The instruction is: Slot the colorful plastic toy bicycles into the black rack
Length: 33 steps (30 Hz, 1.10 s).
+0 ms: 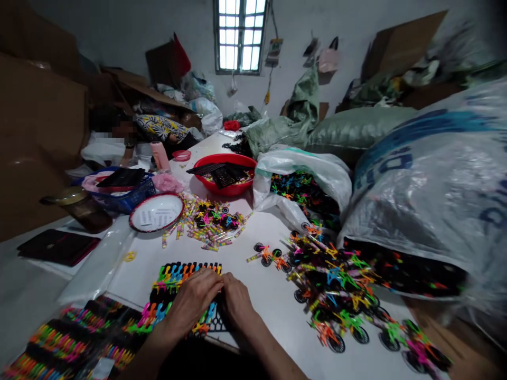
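A black rack (pixel 217 323) filled with rows of colourful small toy parts (pixel 168 274) lies on the white table in front of me. Over its right side, my left hand (pixel 197 295) rests with bent fingers, and my right hand (pixel 236 301) is right beside it. The fingertips of both hands meet near the rack's upper right corner; whatever they pinch is too small to make out. Right of the hands spreads a pile of toy bicycles (pixel 336 279) with patterned tubes. More tubes (pixel 206 243) lie heaped beyond the rack.
A red basin (pixel 225 187), a white red-rimmed dish (pixel 137 219) and a blue basket (pixel 138 198) stand farther back. Large sacks (pixel 431 184) line the right. Packed toys (pixel 59 338) lie at lower left. Another person's patterned sleeve (pixel 162 126) shows at back left.
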Tool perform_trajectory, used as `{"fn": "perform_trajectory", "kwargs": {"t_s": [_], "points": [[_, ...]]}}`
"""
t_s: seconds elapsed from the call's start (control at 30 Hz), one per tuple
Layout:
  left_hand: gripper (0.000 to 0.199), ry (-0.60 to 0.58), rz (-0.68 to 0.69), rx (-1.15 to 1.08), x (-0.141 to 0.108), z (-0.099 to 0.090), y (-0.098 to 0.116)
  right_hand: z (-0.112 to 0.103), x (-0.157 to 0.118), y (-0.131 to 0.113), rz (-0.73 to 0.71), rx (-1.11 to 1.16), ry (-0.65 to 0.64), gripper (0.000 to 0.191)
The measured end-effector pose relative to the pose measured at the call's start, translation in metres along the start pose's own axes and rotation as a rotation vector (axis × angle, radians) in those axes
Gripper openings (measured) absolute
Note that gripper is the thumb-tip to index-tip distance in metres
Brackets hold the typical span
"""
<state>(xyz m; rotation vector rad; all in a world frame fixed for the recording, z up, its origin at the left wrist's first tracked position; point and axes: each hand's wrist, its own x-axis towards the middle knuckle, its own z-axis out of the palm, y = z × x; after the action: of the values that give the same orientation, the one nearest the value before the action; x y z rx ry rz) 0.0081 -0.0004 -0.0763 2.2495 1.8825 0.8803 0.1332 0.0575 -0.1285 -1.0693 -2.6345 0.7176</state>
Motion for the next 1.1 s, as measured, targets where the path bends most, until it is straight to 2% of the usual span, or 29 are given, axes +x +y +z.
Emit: {"fn": "perform_trajectory", "kwargs": {"t_s": [0.13, 0.23, 0.3, 0.37, 0.4, 0.47, 0.53, 0.6, 0.67, 0.77, 0.87, 0.93, 1.0, 1.1], "points": [[0.016, -0.026, 0.064, -0.001, -0.002, 0.000, 0.004, -0.008, -0.006, 0.013, -0.038, 0.059, 0.017, 0.019], [0.016, -0.061, 0.062, -0.008, -0.003, 0.000, 0.005, -0.037, 0.005, 0.035, -0.077, 0.150, -0.077, 0.017], [0.016, -0.070, 0.059, -0.008, -0.003, 0.001, 0.005, -0.059, 0.018, 0.047, 0.016, -0.024, -0.022, 0.023], [0.016, -0.069, 0.047, -0.002, -0.002, 0.003, 0.003, -0.072, 0.028, 0.053, 0.129, -0.265, 0.080, 0.025], [0.016, -0.069, 0.039, 0.003, -0.001, 0.003, 0.003, -0.074, 0.030, 0.054, 0.146, -0.348, 0.101, 0.023], [0.017, -0.075, 0.032, 0.007, 0.000, 0.004, 0.001, -0.068, 0.021, 0.053, 0.050, -0.424, 0.080, 0.017], [0.017, -0.075, 0.039, 0.004, 0.001, 0.003, -0.001, -0.058, 0.001, 0.053, -0.074, -0.445, 0.078, 0.015], [0.017, -0.070, 0.033, 0.002, 0.003, 0.003, -0.004, -0.052, -0.023, 0.057, -0.124, -0.444, 0.111, 0.017], [0.017, -0.065, 0.007, 0.010, 0.008, 0.004, -0.008, -0.050, -0.040, 0.062, -0.041, -0.425, 0.145, 0.019], [0.017, -0.059, -0.031, 0.033, 0.019, 0.005, -0.012, -0.053, -0.040, 0.064, 0.177, -0.404, 0.128, 0.012], [0.017, -0.024, -0.006, 0.066, 0.025, -0.003, -0.007, -0.055, -0.022, 0.060, 0.357, -0.304, 0.114, 0.016], [0.015, 0.068, 0.030, 0.089, 0.021, -0.014, 0.002, -0.057, -0.014, 0.053, 0.397, -0.125, 0.126, 0.016], [0.015, 0.136, 0.044, 0.092, 0.009, -0.024, 0.013, -0.054, -0.014, 0.044, 0.336, 0.157, 0.151, 0.014], [0.015, 0.056, 0.089, 0.077, -0.013, -0.027, 0.028, -0.034, -0.026, 0.027, 0.179, 0.579, 0.259, 0.012]]}}
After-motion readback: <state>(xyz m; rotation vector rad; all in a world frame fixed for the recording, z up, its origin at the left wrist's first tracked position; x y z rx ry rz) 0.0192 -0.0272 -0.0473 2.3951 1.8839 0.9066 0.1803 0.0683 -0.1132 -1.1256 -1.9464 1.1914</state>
